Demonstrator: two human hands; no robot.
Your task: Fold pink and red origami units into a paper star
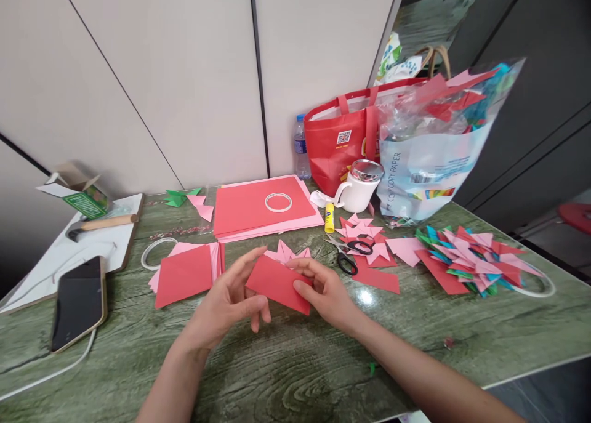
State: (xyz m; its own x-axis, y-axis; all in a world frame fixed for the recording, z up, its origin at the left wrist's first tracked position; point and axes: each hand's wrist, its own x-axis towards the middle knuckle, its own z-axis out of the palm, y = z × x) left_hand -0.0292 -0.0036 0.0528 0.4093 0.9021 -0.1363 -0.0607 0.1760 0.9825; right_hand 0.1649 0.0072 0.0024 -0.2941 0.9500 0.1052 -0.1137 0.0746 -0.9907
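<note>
My left hand [228, 303] and my right hand [325, 294] hold a folded red sheet of paper [277, 284] between them, just above the green wood-grain table [295, 361]. The left fingers pinch its left edge, the right fingers grip its right side. Directly behind the sheet lie folded pink paper points [289, 252]. A small stack of red and pink squares [187, 274] lies to the left of my left hand.
Further back: a stack of red and pink sheets [258, 210] with a tape ring [278, 202], scissors [348, 253], a glue stick [329, 217], a white mug [357, 187], a red bag [344, 136]. Folded coloured pieces [466, 263] lie right; a phone [78, 301] left.
</note>
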